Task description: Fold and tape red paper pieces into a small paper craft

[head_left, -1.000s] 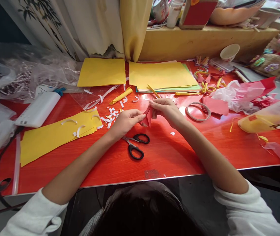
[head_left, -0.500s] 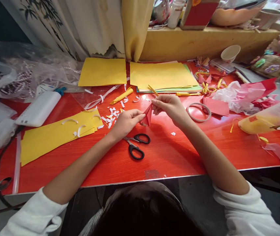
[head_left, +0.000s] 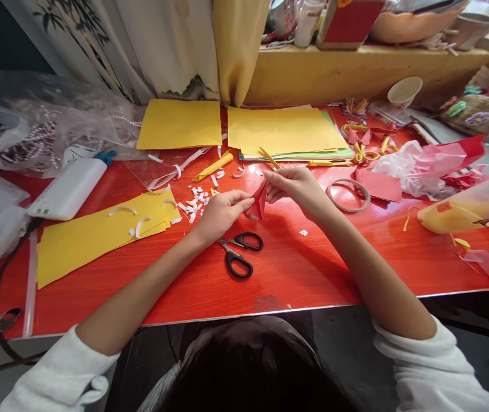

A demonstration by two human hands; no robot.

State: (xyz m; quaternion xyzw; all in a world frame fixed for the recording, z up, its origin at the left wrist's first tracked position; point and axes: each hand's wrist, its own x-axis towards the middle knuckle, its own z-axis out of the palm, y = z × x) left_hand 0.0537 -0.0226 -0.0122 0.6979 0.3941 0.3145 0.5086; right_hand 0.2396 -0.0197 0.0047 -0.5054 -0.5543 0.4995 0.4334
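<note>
Between my two hands, above the middle of the red table, is a small piece of folded red paper [head_left: 259, 203]. My left hand [head_left: 227, 210] pinches its left side between thumb and fingers. At its top edge, the fingertips of my right hand [head_left: 292, 186] are closed on the paper. A thin yellow strip [head_left: 269, 157] sticks up just behind the right fingers; whether they hold it I cannot tell. Black-handled scissors [head_left: 242, 252] lie below the left hand, their blade tips hidden beneath it. White paper scraps [head_left: 197, 203] are scattered to the left of my fingers.
Yellow sheets [head_left: 107, 237] lie at left beside a white power bank [head_left: 68, 189]. More yellow paper [head_left: 285, 129] is stacked at the back. A tape roll [head_left: 348, 195], crumpled tissue [head_left: 416, 163] and a drink cup [head_left: 462, 209] are at right.
Both hands keep their places at the folded red paper, with only a slight shift of the right fingers and the paper. The whole view has moved very slightly.
</note>
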